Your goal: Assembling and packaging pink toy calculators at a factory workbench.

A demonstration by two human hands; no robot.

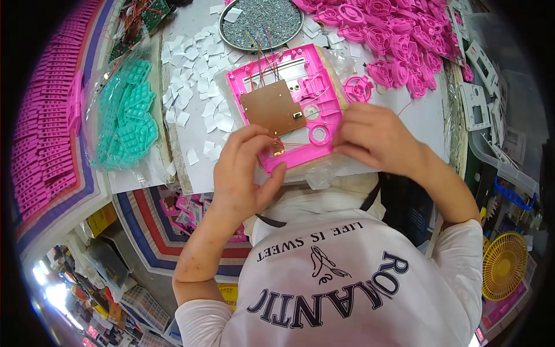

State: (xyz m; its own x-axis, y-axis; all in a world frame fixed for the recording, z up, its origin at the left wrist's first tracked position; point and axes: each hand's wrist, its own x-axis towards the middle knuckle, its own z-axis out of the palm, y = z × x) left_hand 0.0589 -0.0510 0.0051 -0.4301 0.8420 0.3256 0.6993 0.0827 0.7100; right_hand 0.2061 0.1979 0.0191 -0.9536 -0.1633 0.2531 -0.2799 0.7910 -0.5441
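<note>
A pink plastic housing (pixel 306 155) lies open on the table in front of me. Inside it sits a brown circuit board (pixel 272 107), with red, blue and yellow wires (pixel 267 55) rising from its far side. My left hand (pixel 240 168) grips the housing's near left corner, its curled fingertips by a small coppery part (pixel 278 148) at the board's near edge. At the right side is my right hand (pixel 378 139), its fingers pinched on a thin dark wire (pixel 326 109) that runs over the housing. Its lower fingers rest near the housing's edge.
White paper-like squares (pixel 191 69) are scattered left of the housing. Behind stands a round tray of small metal screws (pixel 263 23). Pink round parts (pixel 399 40) pile up at the far right. Left lie a bag of teal keypads (pixel 124 115) and stacked pink strips (pixel 49 133).
</note>
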